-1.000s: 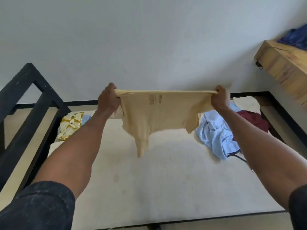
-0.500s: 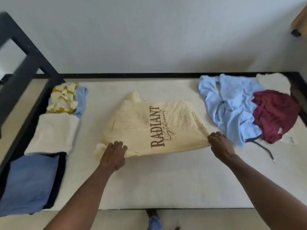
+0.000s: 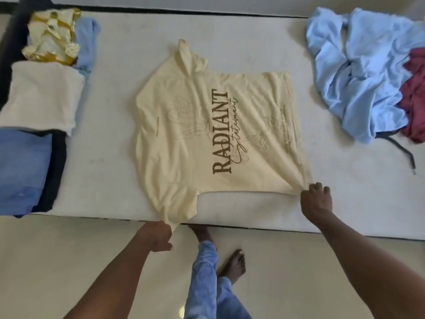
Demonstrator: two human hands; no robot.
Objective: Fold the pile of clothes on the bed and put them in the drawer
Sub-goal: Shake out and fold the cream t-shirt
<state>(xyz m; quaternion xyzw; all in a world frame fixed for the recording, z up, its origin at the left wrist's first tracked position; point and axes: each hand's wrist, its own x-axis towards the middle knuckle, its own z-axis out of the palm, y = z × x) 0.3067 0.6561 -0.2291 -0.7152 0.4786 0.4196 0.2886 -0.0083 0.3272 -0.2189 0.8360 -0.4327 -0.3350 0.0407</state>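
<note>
1. A second ago the cream T-shirt [image 3: 207, 134] hung in the air, stretched between both hands against the wall; half a second ago it had come down onto the bed [image 3: 322, 203] with some bunching near the left side; now it lies spread flat in the middle of the mattress, print side up, the word "RADIANT" running sideways.

2. The left hand [image 3: 158, 236] has drawn back past the near edge of the bed and pinches the near sleeve, pulling it over the edge; the right hand [image 3: 316, 199] pinches the near hem corner, and creases fan out from that pinch, so the cloth looks under tension.

3. The far sleeve points toward the wall and is still rumpled; the body of the shirt is mostly smooth.

4. My reading: the laying-out step is nearly done, and the folding of this shirt has not begun; the next move would likely be to let go, tuck the sleeves in and fold the body.

5. The folded stack [image 3: 39, 95] sits along the left side of the bed: a yellow patterned piece, a white piece and a blue piece, unchanged from half a second ago; the loose pile [image 3: 368, 72] of light blue and maroon clothes at the right is also untouched, so several garments remain; no drawer is in view.
</note>
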